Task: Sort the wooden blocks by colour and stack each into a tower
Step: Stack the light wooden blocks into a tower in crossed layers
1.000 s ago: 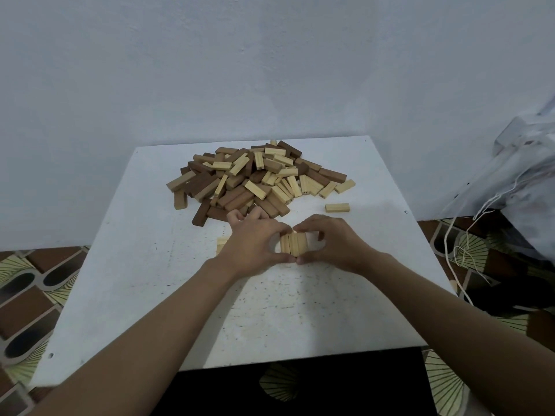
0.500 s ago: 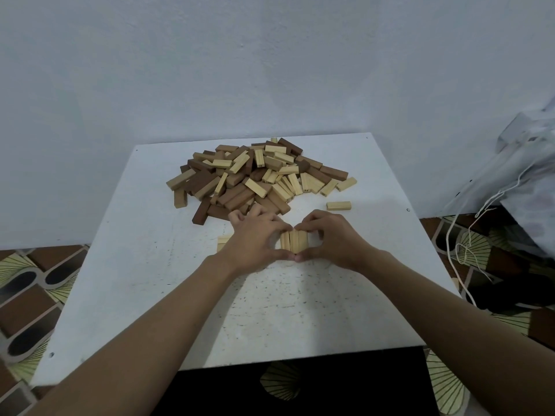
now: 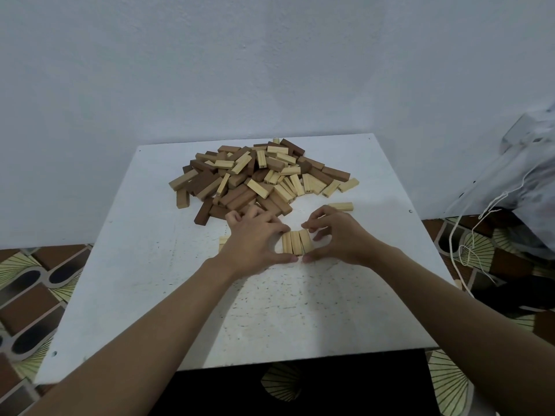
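White table [image 3: 150,265], left hand [image 3: 255,241] and right hand [image 3: 342,238] still curled round three pale blocks [image 3: 295,242]

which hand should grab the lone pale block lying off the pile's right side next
Right. The single pale rectangular wooden block lies just beyond the right hand; the left hand sits across the row of three pale wooden blocks.

Dim, soft, flat light; wide-angle distortion

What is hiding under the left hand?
A pale block pokes out beneath the left hand, at its outer edge, flat on the white table. The hand covers the rest; anything else under the palm cannot be seen. Its thumb and forefinger pinch the three-block row.
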Available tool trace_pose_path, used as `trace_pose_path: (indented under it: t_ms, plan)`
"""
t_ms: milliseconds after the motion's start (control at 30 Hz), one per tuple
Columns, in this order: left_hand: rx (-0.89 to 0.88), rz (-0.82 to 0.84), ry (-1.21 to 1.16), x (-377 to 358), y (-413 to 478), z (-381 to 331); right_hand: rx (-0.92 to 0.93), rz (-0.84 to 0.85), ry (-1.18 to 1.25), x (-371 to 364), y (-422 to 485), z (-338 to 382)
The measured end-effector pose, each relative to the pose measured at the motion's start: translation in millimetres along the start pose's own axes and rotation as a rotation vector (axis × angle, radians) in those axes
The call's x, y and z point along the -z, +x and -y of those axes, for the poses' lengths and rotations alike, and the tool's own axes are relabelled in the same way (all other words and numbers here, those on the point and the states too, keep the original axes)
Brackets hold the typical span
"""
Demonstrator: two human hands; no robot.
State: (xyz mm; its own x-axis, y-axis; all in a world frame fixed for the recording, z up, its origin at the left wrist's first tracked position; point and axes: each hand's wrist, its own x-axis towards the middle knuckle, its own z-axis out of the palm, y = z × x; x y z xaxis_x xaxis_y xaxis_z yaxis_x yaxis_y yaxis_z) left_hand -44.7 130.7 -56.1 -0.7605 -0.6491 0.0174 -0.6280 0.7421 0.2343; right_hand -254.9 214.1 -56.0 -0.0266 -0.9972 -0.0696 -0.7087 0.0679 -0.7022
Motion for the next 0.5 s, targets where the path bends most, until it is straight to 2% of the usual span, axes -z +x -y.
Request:
trace_pose_path:
  t_ms: [200, 500]
  plan:
    - [-0.016, 0.023, 0.010, 0.2, 2.7, -0.1, 0.033, -0.036, -0.032, -10.0, 2.2, -3.0]
    - [-0.107, 0.052, 0.037, 4.9, 8.4, 3.8, 0.113, 0.041, -0.077, -8.9, 4.2, 3.1]
